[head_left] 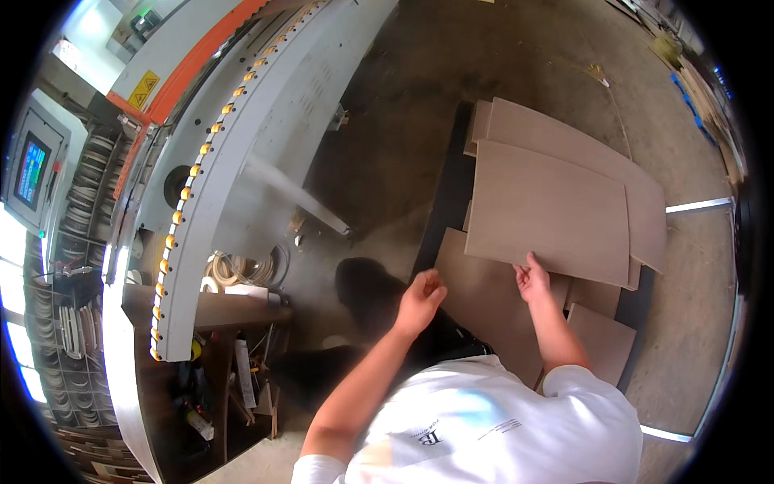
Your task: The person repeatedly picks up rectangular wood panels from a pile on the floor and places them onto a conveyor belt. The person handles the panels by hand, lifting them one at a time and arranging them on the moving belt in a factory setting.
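A flat brown board lies on top of a loose stack of similar panels at the right. At its near edge is my right hand, thumb over the edge and the other fingers curled by it, closed on the board. My left hand hovers just left of the stack, its fingers curled in, and no object shows in it. Below the top board, a lower brown panel spreads toward my body, and a smaller panel lies at the right.
A long grey machine with an orange cover and yellow rollers along its edge stands at the left. Its control screen is lit. Under it, a wooden cabinet holds tools, with coiled edging strip behind. A dark base supports the stack.
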### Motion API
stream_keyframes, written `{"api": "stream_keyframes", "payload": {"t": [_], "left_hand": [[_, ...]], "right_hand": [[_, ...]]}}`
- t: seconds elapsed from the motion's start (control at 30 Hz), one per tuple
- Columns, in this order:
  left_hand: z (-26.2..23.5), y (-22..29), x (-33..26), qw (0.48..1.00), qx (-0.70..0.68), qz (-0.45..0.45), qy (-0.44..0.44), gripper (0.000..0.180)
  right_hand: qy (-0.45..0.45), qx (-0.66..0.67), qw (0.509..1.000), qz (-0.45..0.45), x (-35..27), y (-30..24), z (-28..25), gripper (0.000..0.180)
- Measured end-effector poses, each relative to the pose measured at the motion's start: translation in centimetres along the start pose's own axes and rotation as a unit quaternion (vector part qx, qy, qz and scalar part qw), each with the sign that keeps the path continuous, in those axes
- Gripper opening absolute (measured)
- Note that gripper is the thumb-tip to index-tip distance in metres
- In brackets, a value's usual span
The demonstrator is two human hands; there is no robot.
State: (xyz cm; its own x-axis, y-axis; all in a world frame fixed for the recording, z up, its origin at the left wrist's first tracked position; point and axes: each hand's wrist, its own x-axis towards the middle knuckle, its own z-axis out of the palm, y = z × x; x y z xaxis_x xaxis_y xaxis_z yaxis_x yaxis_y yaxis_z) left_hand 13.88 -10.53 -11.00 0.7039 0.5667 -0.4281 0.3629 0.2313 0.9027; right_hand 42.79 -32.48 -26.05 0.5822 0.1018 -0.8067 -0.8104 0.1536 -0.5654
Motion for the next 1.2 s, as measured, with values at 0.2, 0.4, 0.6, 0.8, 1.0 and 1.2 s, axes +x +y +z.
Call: {"api": "stream_keyframes", "payload": {"t": [0.2,0.4,0.6,0.8,1.0,1.2], "left_hand": [[3.8,-2.4,4.6,0.949,-0.239,-0.185,0.086,0.084],[3.1,-2.7,5.3,0.908,-0.373,-0.111,0.158,0.048],[2.2,-3.1,4.6,0.891,-0.424,-0.120,0.114,0.046],[2.3,0.0,3.6,0.906,-0.400,-0.122,0.065,0.031],[1.2,-2.8,4.6,0.895,-0.425,-0.128,0.037,0.026],[-1.3,-1.6,0.2,0.861,-0.507,-0.046,0.015,0.032]], "right_hand": [[-0.104,-0.006,0.993,0.063,-12.3,4.7,3.3,0.032],[-0.229,-0.210,0.940,0.140,-18.7,2.5,3.9,0.043],[-0.123,-0.473,0.816,-0.309,-15.3,-8.8,0.9,0.033],[0.318,-0.629,0.663,-0.253,-2.0,-21.2,-17.9,0.082],[0.204,-0.426,0.828,-0.301,0.5,-16.5,-21.1,0.080],[0.151,-0.283,0.934,-0.156,-4.8,-10.5,-19.2,0.084]]}}
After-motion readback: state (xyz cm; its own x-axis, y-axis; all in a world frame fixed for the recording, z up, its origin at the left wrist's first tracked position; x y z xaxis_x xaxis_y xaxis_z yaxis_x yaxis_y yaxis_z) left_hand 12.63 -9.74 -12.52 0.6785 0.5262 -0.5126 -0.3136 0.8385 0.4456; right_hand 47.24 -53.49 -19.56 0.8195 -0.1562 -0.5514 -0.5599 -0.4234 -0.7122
